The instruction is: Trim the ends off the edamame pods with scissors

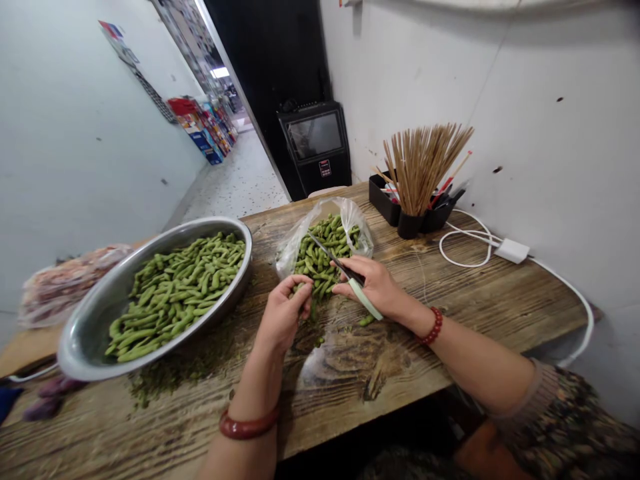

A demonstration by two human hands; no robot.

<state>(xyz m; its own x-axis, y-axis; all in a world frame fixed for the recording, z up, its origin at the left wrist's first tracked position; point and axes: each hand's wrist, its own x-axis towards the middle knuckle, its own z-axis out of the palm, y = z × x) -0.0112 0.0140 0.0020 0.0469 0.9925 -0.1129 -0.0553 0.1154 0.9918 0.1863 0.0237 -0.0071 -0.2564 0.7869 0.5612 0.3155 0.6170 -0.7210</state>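
My left hand [286, 308] is closed in a pinch over the table, with a green edamame pod [299, 288] partly showing between the fingers. In my right hand [374, 283] is a pair of scissors [367, 299] with a pale green handle and dark blades, which point up and left over the pods. Just beyond both hands lies an open clear plastic bag [361, 227] of edamame pods [327, 235]. To the left of my left hand stands a large metal basin [80, 352] holding many more pods [187, 287].
Green trimmings [165, 377] litter the wooden table [320, 400] by the basin. A black holder [384, 200] with skewers [423, 167] stands near the wall, beside a white cable with an adapter [513, 251]. A bagged pinkish item [70, 280] sits behind the basin.
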